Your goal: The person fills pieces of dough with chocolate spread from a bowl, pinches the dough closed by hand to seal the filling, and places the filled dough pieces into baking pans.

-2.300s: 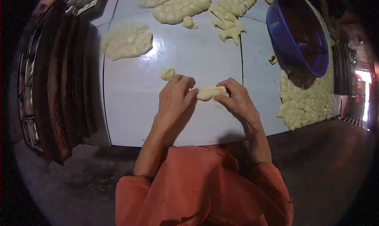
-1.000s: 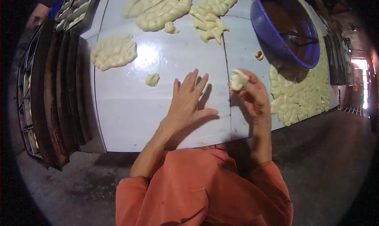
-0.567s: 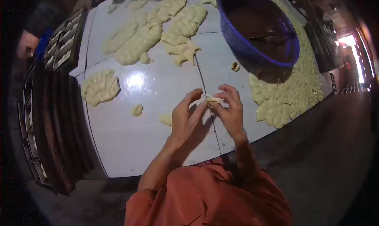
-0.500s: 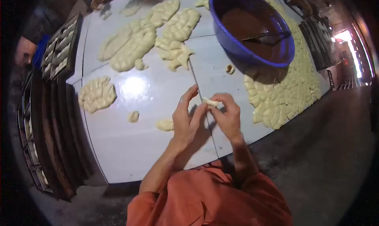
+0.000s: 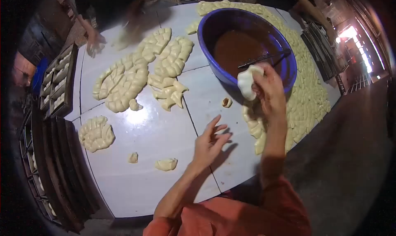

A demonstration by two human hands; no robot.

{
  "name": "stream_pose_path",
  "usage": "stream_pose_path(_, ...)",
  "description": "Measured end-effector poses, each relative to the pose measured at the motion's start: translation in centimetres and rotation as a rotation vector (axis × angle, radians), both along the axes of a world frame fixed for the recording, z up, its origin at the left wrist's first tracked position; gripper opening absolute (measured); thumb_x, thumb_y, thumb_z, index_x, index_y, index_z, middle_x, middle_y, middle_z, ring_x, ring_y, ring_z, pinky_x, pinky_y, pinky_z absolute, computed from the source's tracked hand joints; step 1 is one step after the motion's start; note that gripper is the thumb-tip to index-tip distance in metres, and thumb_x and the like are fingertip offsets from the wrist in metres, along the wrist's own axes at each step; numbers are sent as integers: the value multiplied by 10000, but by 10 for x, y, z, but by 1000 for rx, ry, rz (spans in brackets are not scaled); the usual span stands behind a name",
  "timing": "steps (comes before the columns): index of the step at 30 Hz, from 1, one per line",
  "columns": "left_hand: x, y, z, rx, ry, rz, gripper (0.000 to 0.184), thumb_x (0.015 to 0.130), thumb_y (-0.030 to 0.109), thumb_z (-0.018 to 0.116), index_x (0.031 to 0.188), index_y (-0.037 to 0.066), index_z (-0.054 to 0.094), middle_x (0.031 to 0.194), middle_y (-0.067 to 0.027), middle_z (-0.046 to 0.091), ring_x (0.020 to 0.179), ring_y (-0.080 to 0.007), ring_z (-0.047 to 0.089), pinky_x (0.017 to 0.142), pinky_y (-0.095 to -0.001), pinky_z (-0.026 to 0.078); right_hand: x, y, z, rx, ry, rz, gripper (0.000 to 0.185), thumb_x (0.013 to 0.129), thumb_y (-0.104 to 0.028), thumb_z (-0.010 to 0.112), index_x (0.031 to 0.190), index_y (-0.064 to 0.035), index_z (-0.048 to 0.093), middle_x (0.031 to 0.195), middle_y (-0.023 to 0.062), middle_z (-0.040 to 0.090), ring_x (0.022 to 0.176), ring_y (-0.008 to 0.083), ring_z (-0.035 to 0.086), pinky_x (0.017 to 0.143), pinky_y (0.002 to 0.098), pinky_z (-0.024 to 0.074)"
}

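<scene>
My right hand (image 5: 271, 91) grips a flattened piece of pale dough (image 5: 246, 83) between thumb and fingers. It is over the near edge of a blue tub (image 5: 206, 53). Inside the tub is a brown paste (image 5: 233, 48), and a dark, flat-looking stick (image 5: 260, 60) rests across it. Lower and to the left, my left hand (image 5: 209, 146) hovers over the white table with fingers apart, holding nothing. Between the tub and that hand sits a small dough cup (image 5: 226, 102) with brown inside.
Cut dough masses (image 5: 123, 79) cover the table's left and far side; many dough pieces (image 5: 309, 96) spread around the tub's right. Small lumps (image 5: 166, 164) lie near the front. Trays (image 5: 60, 81) stand left, dark boards (image 5: 319, 54) right. Another person's hand (image 5: 95, 42) is far left.
My hands have parted. The right one has moved up and right to the tub with the dough, which now looks flatter and wider. My left hand has let go and stayed low.
</scene>
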State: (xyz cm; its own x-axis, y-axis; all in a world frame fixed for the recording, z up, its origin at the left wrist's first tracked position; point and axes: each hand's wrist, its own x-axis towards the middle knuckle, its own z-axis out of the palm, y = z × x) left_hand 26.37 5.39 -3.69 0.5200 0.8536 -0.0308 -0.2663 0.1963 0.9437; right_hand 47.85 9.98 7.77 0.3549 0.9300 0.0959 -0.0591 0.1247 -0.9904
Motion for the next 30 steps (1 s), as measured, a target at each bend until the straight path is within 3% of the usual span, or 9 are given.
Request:
stream_pose_path(3,-21,13,7,-109,237,25,409,980,155,646,1359,20,573,1135,-160,715,957,-177,719,768,-266,557,58,59,-17,-308,-421,194,191,944,-170,609,1063,-22,634,873,44,665,767,120,615,670,282,483)
stream_pose_path(4,-27,15,3,-101,270,24,400,980,161,646,1348,17,582,1125,-161,721,957,-179,720,768,-276,559,67,75,-28,-306,-420,198,191,944,-170,609,1063,-22,634,873,44,665,767,120,615,670,282,483)
stream_pose_path(6,-34,17,-4,-111,327,23,394,974,187,658,1324,16,601,1100,-164,730,948,-185,723,777,-288,561,80,96,-50,-529,-1099,393,281,910,-231,608,1083,-15,653,963,119,707,877,239,668,772,374,512)
stream_pose_path(10,-46,16,4,-61,439,-30,394,966,213,670,1301,12,617,1089,-166,733,957,-200,725,814,-300,558,76,102,-66,-541,-1346,678,351,891,-293,613,1104,-18,662,1058,185,705,993,327,671,868,436,501)
stream_pose_path(12,-50,14,13,-114,448,-56,411,950,177,651,1288,-51,602,1082,-195,707,1014,-234,678,899,-336,511,70,100,-45,-633,-986,609,346,884,-291,621,1096,-21,669,1066,195,700,1024,317,668,884,424,495)
stream_pose_path(16,-48,14,14,-130,436,-33,419,945,206,660,1277,-44,608,1072,-191,710,1003,-229,673,894,-331,514,63,89,-31,-442,-1050,495,325,909,-297,618,1059,-13,665,999,126,703,893,255,673,819,391,511)
stream_pose_path(20,-37,22,26,-173,333,-79,399,961,218,644,1266,-37,618,1125,-177,694,1001,-215,664,870,-317,518,35,70,-3,-224,-184,263,178,983,-190,613,1057,-30,638,855,29,646,791,84,625,705,257,505)
stream_pose_path(24,-16,33,19,-138,73,-65,440,1017,294,597,1338,-6,574,1216,-119,669,1034,-196,658,896,-317,520,-10,43,-6,-88,228,278,151,985,-158,627,1078,-43,596,876,39,656,709,91,650,615,246,539)
stream_pose_path(30,-32,32,32,-381,-306,19,461,1048,393,515,1327,34,589,1189,-82,678,1057,-185,657,914,-345,532,-91,-2,-55,-190,418,263,185,1003,-174,609,1141,-64,553,899,20,668,668,40,612,534,167,494)
